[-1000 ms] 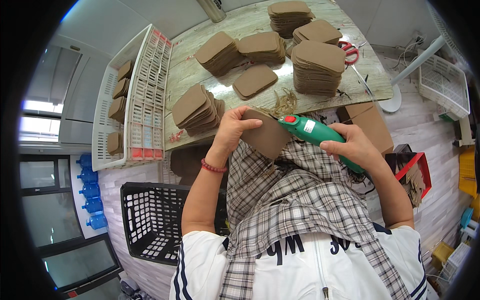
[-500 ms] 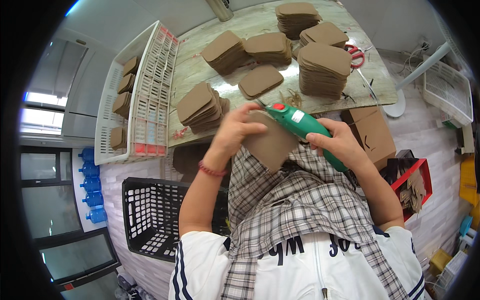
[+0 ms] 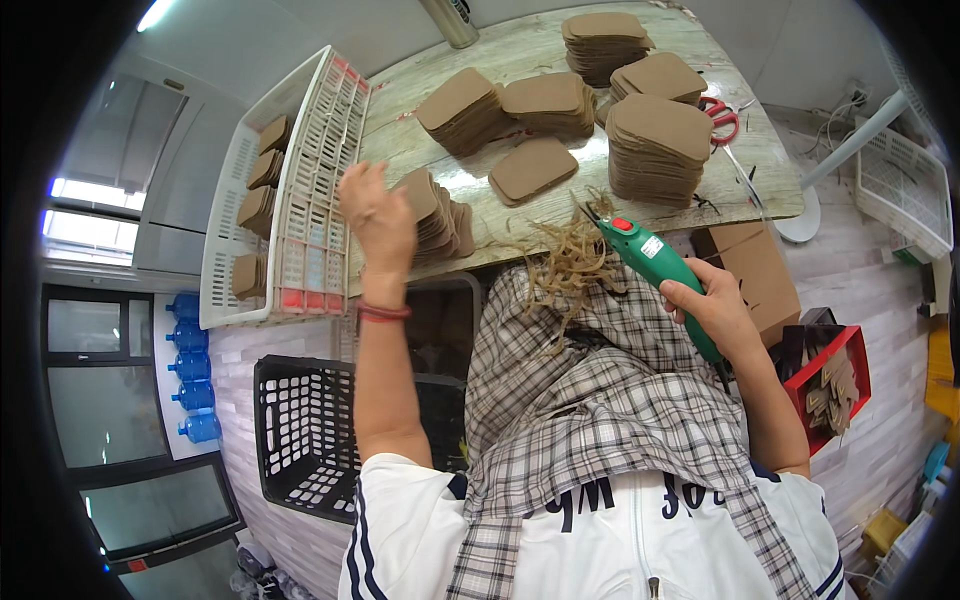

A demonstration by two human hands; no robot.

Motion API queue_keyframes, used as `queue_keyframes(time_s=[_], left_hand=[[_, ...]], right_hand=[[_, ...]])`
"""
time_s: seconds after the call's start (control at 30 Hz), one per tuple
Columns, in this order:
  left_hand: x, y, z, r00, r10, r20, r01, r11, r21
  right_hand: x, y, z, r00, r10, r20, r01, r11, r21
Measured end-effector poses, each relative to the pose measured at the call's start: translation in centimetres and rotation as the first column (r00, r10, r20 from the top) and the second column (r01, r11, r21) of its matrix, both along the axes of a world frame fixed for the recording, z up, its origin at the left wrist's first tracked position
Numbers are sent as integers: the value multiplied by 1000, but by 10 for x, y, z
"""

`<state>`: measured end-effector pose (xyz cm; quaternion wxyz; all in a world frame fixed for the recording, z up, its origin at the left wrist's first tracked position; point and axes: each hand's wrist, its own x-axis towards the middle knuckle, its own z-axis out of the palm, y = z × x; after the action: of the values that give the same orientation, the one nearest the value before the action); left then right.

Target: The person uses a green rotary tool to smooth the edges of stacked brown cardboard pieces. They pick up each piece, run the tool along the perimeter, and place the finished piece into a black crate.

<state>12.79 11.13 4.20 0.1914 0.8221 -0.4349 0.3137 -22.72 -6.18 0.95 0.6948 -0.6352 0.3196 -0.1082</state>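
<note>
Brown stack just right of left hand
Blur hides whether that hand is open or closed; right hand, farther off, grips a green cutter.

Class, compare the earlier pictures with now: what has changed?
The left hand let go of the brown piece and moved left, beside the leftmost stack on the table. More trimmings show. The right hand still grips the green tool; the other stacks stay put.

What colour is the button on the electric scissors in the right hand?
The button is red; it shows best in the head view.
</note>
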Motion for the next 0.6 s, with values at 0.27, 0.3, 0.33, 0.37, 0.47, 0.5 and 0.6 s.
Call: queue_keyframes(time_s=[0.27, 0.3, 0.33, 0.37, 0.47, 0.5, 0.6], left_hand=[[-24, -105, -108, 963, -139, -229, 185, 963, 196], [-21, -105, -115, 939, -72, -336, 151, 964, 217], [-23, -107, -113, 900, -8, -435, 126, 962, 242], [-25, -108, -110, 848, 58, -527, 103, 957, 271], [-31, -103, -101, 779, 68, -623, 51, 984, 172], [-32, -100, -100, 742, 57, -668, 52, 989, 141], [-29, -87, -121, 552, -149, -821, -3, 984, -181]], right_hand=[[0, 1, -5, 1000, -5, -28, 5, 1000, -8], [-1, 3, -5, 999, -13, -34, 12, 1000, -16], [-1, 3, -6, 999, -27, -38, 26, 999, -24], [-2, 2, -7, 999, -29, -29, 28, 999, -15], [-3, 1, -8, 999, -33, -20, 33, 999, 0], [-1, 1, -7, 999, -36, -27, 36, 999, -4], [8, 2, -5, 999, -35, -2, 35, 999, -11]])
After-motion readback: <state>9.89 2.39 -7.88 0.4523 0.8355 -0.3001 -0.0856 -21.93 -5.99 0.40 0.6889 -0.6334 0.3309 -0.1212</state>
